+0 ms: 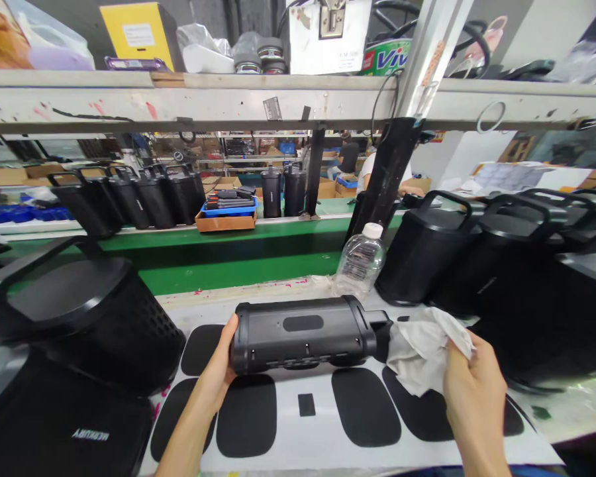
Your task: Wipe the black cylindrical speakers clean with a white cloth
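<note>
Black speaker (302,334) lying on its side on white table (298,437) with black pads (365,405). Left hand (219,372) cupped around speaker's left end. Right hand (469,384) pinching white cloth (420,348) against speaker's right end. Clear plastic bottle (360,262) just behind.

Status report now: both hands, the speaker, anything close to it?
Left hand grips black speaker end. Right hand presses white cloth on other end. Plastic bottle close behind.

A factory assembly line is running here. Identical black speakers (144,195) are standing in rows along a green conveyor belt (238,255), and cluttered metal shelving (228,99) is hanging overhead.
</note>
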`<state>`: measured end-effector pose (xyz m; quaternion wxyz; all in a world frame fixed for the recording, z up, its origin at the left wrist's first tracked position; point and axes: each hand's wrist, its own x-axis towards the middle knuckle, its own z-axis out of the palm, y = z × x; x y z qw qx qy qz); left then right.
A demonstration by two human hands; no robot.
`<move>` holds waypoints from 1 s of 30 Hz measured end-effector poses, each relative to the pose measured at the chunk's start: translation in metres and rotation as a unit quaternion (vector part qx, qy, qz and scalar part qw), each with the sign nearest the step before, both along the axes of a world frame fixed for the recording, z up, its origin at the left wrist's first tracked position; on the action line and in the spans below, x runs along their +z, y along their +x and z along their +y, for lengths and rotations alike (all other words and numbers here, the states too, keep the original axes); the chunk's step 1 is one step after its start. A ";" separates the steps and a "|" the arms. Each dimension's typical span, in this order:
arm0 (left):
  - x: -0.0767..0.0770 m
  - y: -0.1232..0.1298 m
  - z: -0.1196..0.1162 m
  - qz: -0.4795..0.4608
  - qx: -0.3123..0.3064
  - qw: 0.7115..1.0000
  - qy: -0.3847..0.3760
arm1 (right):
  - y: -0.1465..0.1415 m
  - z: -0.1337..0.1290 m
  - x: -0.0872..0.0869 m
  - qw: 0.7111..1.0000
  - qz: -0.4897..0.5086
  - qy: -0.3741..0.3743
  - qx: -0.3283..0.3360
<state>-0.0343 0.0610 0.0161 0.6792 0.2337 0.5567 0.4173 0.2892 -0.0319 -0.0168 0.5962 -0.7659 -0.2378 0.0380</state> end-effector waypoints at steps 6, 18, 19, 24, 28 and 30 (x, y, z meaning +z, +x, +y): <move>-0.009 -0.001 0.002 0.006 0.000 1.000 -0.009 | 0.000 0.007 -0.009 0.992 0.106 0.072 0.014; -0.044 -0.060 -0.007 0.222 -0.185 0.850 0.440 | -0.052 0.035 -0.005 0.972 0.122 0.090 0.179; -0.040 -0.066 -0.011 0.244 -0.221 0.849 0.414 | -0.049 0.033 -0.006 0.976 0.096 0.065 0.187; -0.039 -0.064 -0.039 0.266 -0.256 0.868 0.333 | -0.035 0.017 -0.001 0.966 -0.033 -0.134 0.217; -0.054 -0.052 -0.051 0.279 -0.195 0.869 0.360 | -0.046 0.001 0.012 0.969 -0.118 -0.177 0.128; -0.060 -0.049 -0.052 0.275 -0.181 0.863 0.383 | -0.059 0.000 0.019 0.969 -0.162 -0.150 0.107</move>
